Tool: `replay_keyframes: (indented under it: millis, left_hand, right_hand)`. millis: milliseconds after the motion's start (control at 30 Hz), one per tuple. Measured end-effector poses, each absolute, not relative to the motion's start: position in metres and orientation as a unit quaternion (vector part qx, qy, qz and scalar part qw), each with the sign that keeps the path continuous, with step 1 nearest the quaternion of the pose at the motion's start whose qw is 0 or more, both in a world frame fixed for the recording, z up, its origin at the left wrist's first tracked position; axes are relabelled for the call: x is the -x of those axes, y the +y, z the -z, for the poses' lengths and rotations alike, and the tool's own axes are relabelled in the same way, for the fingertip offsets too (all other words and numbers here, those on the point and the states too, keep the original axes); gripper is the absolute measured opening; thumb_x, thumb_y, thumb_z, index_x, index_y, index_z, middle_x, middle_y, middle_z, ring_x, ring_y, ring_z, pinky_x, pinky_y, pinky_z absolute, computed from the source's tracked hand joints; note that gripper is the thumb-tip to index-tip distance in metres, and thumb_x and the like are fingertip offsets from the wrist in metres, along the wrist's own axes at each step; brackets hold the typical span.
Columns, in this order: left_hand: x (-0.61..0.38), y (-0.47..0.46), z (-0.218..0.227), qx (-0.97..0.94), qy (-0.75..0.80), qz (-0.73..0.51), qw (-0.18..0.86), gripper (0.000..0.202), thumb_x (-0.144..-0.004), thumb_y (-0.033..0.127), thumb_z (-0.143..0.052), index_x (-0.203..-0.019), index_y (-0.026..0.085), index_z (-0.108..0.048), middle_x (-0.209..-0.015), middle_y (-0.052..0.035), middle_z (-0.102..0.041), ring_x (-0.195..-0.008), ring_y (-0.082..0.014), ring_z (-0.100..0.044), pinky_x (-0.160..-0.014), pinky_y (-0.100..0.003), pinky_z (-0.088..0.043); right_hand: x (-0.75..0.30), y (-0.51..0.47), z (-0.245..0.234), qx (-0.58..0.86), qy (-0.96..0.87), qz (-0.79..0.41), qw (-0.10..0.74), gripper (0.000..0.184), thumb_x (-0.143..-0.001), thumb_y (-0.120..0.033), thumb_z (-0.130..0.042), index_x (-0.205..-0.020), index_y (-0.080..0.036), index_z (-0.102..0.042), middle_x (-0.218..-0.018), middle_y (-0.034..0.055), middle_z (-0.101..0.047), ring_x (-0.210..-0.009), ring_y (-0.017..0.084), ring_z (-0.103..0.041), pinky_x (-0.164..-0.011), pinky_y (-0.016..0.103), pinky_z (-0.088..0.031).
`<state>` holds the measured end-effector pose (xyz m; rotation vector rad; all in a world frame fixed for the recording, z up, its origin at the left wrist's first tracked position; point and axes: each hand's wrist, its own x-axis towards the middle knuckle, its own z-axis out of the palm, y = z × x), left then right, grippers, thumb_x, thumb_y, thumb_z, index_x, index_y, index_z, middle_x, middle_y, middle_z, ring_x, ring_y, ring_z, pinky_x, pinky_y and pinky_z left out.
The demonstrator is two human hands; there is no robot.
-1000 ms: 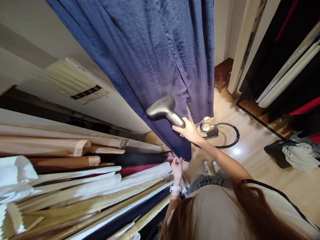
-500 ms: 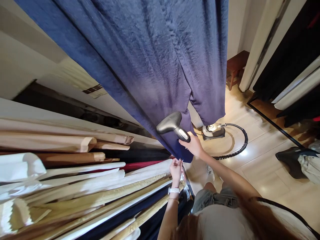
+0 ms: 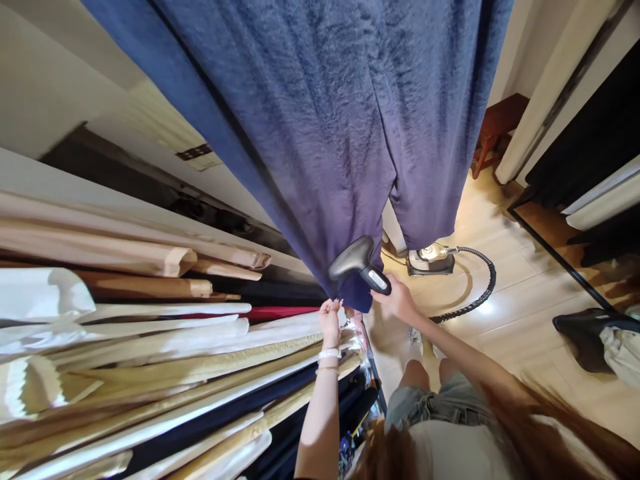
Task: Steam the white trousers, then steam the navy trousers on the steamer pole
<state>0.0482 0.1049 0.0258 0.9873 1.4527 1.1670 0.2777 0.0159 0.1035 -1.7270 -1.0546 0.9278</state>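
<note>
A long dark blue garment hangs in front of me. My left hand pinches its bottom hem and holds it taut; a white watch sits on that wrist. My right hand grips the handle of a grey handheld steamer head, which presses against the cloth just above the hem. A black hose runs from the steamer to its base unit on the floor.
A rack of hanging clothes in cream, white, navy and red fills the left. A wooden stool stands at the back. Dark garments hang at right, and a heap of clothes lies on the wooden floor.
The steamer head has travelled down the blue garment to just above the hem. My left hand stays on the hem. The view has tilted downward.
</note>
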Motion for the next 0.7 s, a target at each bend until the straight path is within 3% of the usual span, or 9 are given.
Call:
replay_keyframes:
  millis: [133,467,700]
  left_hand:
    - [-0.04,0.125,-0.027,-0.392,0.607,-0.507,0.47,0.038,-0.063,0.04,-0.083,-0.072,0.015,-0.056,-0.061,0.0054,-0.052,-0.065,-0.0082,-0.056,-0.082,-0.028,-0.054]
    - [-0.049,0.099,-0.015,-0.461,0.609,-0.464,0.448,0.033,-0.077,0.043,-0.074,-0.091,0.016,-0.061,-0.08,-0.0017,-0.066,-0.072,-0.0122,-0.065,-0.08,-0.028,-0.056]
    - [-0.052,0.061,-0.013,-0.53,0.602,-0.398,0.445,0.034,-0.082,0.051,-0.068,-0.091,0.019,-0.062,-0.076,-0.0027,-0.066,-0.073,-0.0177,-0.067,-0.077,-0.031,-0.057]
  right_hand:
    - [-0.293,-0.012,-0.115,0.707,-0.404,-0.351,0.463,0.035,-0.079,-0.048,-0.069,-0.102,-0.023,-0.061,-0.087,0.0023,-0.073,-0.08,0.021,-0.067,-0.072,0.03,-0.047]
    - [-0.337,0.012,-0.198,0.663,-0.396,-0.234,0.59,0.044,-0.078,-0.054,-0.07,-0.107,-0.022,-0.06,-0.089,-0.0002,-0.071,-0.08,0.019,-0.066,-0.076,0.031,-0.051]
    - [-0.346,0.044,-0.174,0.664,-0.378,-0.258,0.591,0.045,-0.077,-0.058,-0.071,-0.104,-0.024,-0.06,-0.089,-0.0006,-0.071,-0.081,0.02,-0.067,-0.073,0.032,-0.053]
